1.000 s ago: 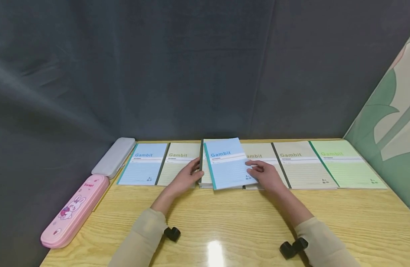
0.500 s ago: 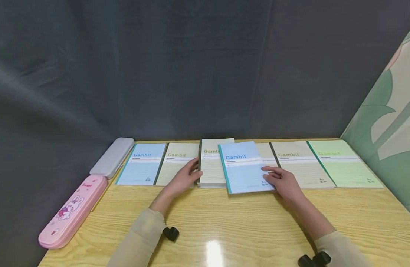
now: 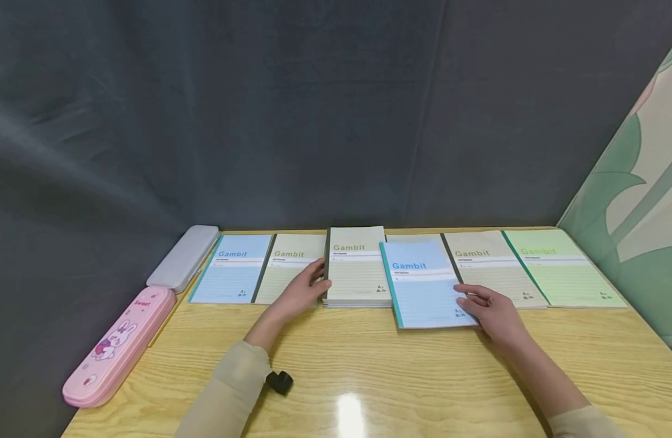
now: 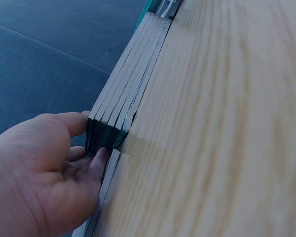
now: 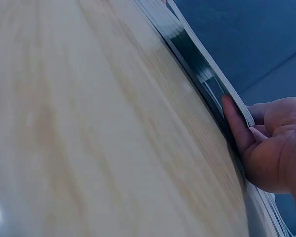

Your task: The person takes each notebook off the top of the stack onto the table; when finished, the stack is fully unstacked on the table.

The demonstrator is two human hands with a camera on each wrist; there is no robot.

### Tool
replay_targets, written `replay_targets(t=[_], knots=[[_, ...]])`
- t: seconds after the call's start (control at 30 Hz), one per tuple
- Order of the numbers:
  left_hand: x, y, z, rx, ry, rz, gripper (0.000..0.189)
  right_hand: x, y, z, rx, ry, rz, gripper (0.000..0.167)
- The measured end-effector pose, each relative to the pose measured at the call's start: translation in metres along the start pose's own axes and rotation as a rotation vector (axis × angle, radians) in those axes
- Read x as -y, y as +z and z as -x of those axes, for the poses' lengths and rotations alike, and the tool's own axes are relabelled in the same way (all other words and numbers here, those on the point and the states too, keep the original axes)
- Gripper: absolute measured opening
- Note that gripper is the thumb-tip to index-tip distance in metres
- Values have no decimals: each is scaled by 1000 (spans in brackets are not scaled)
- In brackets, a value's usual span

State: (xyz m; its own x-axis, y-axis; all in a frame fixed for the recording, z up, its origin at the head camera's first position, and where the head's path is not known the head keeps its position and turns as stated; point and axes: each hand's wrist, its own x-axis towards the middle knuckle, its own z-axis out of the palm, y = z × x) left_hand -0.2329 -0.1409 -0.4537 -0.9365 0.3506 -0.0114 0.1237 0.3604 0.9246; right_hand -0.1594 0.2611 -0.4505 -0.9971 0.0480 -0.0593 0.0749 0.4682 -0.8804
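My right hand [image 3: 494, 313] pinches a blue Gambit notebook [image 3: 423, 298] by its lower right edge. In the right wrist view, one finger of that hand [image 5: 274, 143] lies under the notebook [image 5: 207, 59], which is raised over others beneath. It overlaps a cream notebook [image 3: 412, 239] in the row. My left hand [image 3: 303, 292] rests its fingertips against the dark spine side of a stack of notebooks [image 3: 357, 274], topped by a cream one. The left wrist view shows the fingers of this hand [image 4: 44, 168] at the corner of the layered stack [image 4: 123, 81].
Left of the stack lie a blue notebook [image 3: 232, 274] and a cream one [image 3: 292, 246]. Another cream notebook [image 3: 489, 261] and a green one [image 3: 560, 267] lie to the right. A grey case [image 3: 183, 258] and a pink pencil case [image 3: 119, 347] line the table's left edge. Dark curtain behind.
My right hand has drawn the blue notebook off the stack, rightward and toward me, uncovering the cream cover beneath. My left hand has stayed at the stack.
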Motion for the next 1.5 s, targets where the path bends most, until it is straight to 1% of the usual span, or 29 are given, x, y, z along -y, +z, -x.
replay_targets(t=[0.23,0.4,0.5,0.67,0.77,0.93,1.0,1.1,1.17,1.33,1.4,1.5], knots=[[-2,-1,0,-1,-7,-9,68,-14,-18,9,-4,30,37,52],[0,-1,0,-5,-3,-8,68,-24,-33,14,-12,38,94,56],[0,-1,1,-1,-4,-6,68,-31,-44,19,0,45,135,59],[0,0,3,-4,-9,19,68,-42,-66,29,17,59,190,61],[0,0,3,-5,-10,30,68,-49,-82,33,44,64,227,61],[1,1,4,2,-6,12,68,-60,-107,41,87,57,331,63],[3,1,3,7,-6,6,67,-65,-117,45,92,61,347,63],[5,2,1,10,-9,0,67,-73,-129,51,95,72,351,64],[6,1,1,8,-15,-6,67,-78,-136,55,94,70,328,62],[9,0,1,2,-27,-21,68,-95,-153,66,69,45,275,52],[10,0,2,-1,-27,-20,68,-101,-160,68,68,54,278,51],[10,0,3,-6,-22,-10,68,-111,-172,71,85,109,290,48]])
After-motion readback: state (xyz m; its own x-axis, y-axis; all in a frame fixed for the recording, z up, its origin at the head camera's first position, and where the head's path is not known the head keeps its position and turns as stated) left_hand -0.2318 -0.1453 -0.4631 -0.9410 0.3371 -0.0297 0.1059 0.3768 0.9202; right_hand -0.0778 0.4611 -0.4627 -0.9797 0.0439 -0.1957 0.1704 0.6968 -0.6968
